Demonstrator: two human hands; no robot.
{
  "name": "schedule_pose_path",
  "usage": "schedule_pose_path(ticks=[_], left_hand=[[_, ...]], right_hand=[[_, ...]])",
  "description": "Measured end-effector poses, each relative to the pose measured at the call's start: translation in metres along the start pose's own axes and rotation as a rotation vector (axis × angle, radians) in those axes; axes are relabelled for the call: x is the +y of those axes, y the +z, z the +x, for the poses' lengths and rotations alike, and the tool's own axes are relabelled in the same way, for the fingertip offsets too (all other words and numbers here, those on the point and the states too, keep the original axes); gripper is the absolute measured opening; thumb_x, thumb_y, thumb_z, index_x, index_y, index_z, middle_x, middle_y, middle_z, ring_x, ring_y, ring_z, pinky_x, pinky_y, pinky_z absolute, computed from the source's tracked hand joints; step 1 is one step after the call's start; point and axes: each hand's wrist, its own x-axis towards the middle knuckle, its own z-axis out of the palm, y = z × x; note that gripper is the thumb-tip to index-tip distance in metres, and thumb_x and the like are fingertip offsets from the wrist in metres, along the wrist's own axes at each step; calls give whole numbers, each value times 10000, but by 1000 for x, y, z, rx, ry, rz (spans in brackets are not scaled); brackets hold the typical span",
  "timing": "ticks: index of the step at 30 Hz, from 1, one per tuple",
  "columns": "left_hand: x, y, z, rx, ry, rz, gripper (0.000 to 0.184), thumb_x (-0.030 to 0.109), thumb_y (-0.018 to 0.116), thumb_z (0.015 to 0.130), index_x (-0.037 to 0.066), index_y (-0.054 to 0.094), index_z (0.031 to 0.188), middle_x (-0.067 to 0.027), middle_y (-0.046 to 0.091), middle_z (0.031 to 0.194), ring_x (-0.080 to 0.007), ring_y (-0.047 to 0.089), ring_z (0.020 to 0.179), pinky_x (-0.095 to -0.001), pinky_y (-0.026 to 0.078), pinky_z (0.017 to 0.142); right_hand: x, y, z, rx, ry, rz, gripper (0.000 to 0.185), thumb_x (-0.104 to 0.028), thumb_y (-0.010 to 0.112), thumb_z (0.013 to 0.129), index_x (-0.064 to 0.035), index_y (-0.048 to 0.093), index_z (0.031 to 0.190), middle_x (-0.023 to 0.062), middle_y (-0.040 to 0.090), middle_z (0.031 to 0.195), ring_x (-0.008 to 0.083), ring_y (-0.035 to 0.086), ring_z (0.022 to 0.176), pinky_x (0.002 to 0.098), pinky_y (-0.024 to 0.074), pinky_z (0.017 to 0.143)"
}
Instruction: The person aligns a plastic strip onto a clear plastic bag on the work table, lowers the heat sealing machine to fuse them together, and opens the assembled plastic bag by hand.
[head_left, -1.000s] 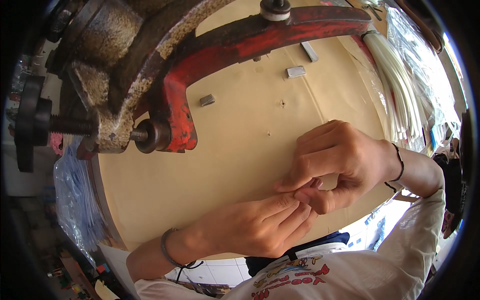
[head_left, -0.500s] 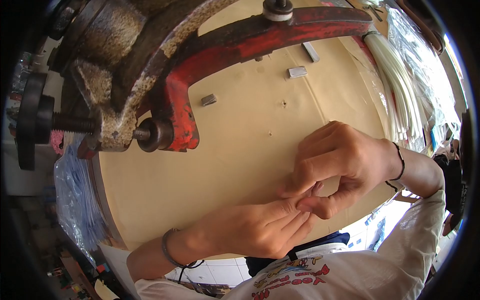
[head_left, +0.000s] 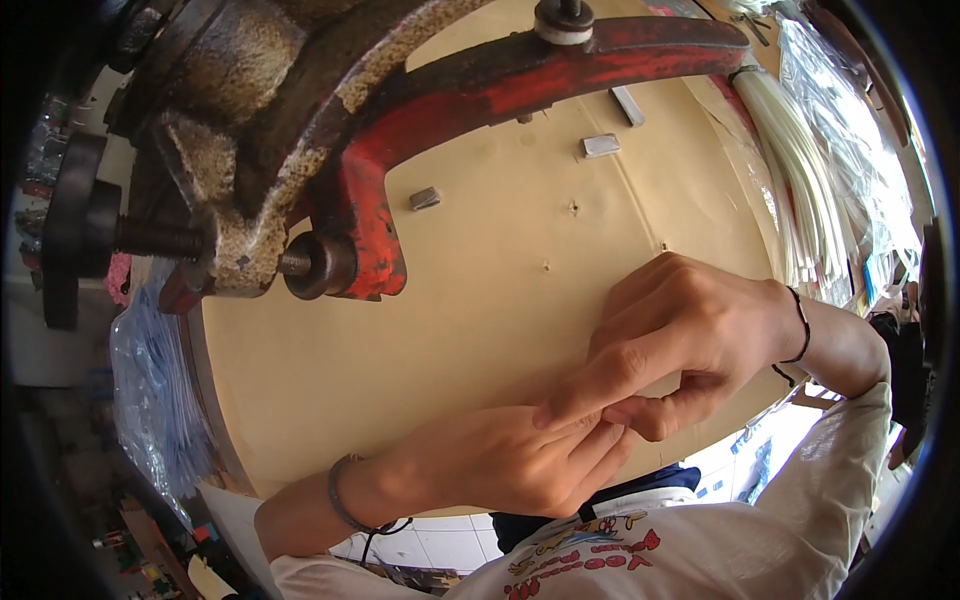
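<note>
Fingers (head_left: 595,385) of both hands are bent inward and touching: the right hand (head_left: 695,335) reaches over from its side, index finger lying across the left hand (head_left: 515,460), while its thumb curls to the left fingertips. I cannot tell whether anything is pinched between them, since the knuckles hide the meeting point.

For such close fingertip work, I would judge it best to let the left hand be the steady support and the right make small, light moves. Lifting the right index a little would uncover the contact; keeping both wrists low should limit shake.

Directly under the hands, at its near side, lies the desk (head_left: 390,345). Its top is smooth and tan, with a long faint crease and 3 small dark-rimmed holes; the nearest hole sits just beyond the right knuckles. Farther off, well apart from the fingers, rest 3 grey blocks (head_left: 601,146), short and straight-edged, 1 of them longer and narrower than the others. A chipped red metal arm (head_left: 480,92) spans the far side, and white strips (head_left: 795,180) lie bundled along the right edge.
</note>
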Motion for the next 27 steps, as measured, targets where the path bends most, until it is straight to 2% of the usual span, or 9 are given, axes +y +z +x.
schedule_pose_path(ticks=[6,12,15,21,23,27], left_hand=[[0,0,1,11,-13,5,165,179,593,923,87,638,794,33,585,709,-87,610,712,-246,495,821],[2,0,0,-8,-29,-8,155,185,602,918,94,645,801,36,582,708,-95,611,711,-299,442,1039],[0,-3,1,-24,-3,0,152,186,604,915,92,650,804,34,584,711,-98,612,713,-314,423,1079],[-1,-3,2,-5,1,14,150,185,610,912,86,654,809,31,598,727,-100,615,720,-304,443,1050],[-3,-5,3,-4,17,12,145,177,611,909,81,653,808,27,604,731,-102,616,723,-292,475,1000],[-2,-2,1,3,-9,-20,137,157,609,903,69,650,806,21,606,732,-105,616,714,-253,522,820]], right_hand=[[-4,-3,1,-42,44,-22,379,-17,736,823,-99,768,1191,24,706,749,189,633,578,331,491,562],[-6,-4,2,-52,67,-13,366,-15,728,834,-97,764,1189,29,695,731,199,636,579,336,486,558],[-4,-3,0,-51,58,-10,357,-22,727,842,-98,763,1188,31,689,724,201,637,581,339,487,561],[-4,-3,0,-59,73,-15,351,-39,726,851,-103,760,1195,25,691,727,201,640,587,336,496,572],[-4,-3,0,-46,57,-21,346,-49,723,857,-100,760,1197,21,695,731,197,645,592,333,505,579],[-4,-3,1,-45,45,-40,350,-68,714,867,-102,758,1212,15,700,735,190,655,604,331,518,590]])
